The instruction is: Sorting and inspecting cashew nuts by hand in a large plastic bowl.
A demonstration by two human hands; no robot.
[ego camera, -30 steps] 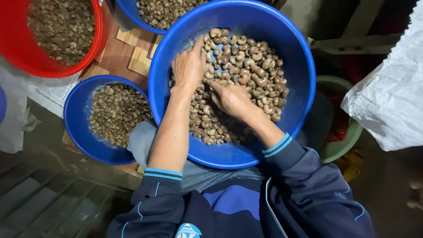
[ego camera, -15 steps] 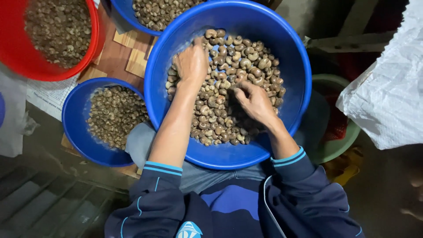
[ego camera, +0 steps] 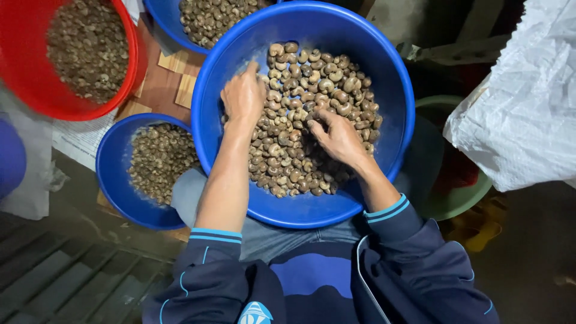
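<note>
We rest our left hand point(ego camera: 242, 96) palm-down, fingers loosely spread, on the brown curved cashew nuts point(ego camera: 306, 120) heaped in the big round blue plastic basin point(ego camera: 396, 120) on our lap. Our right hand point(ego camera: 337, 139) curls over the heap, fingertips pinched, perhaps on a nut; we cannot tell. A smaller blue plastic bowl point(ego camera: 114, 174) sits at left.

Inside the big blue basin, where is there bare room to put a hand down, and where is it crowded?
Bare blue wall runs around the big blue basin, widest on its right and near sides. The middle is crowded with nuts, left hand and right hand.
</note>
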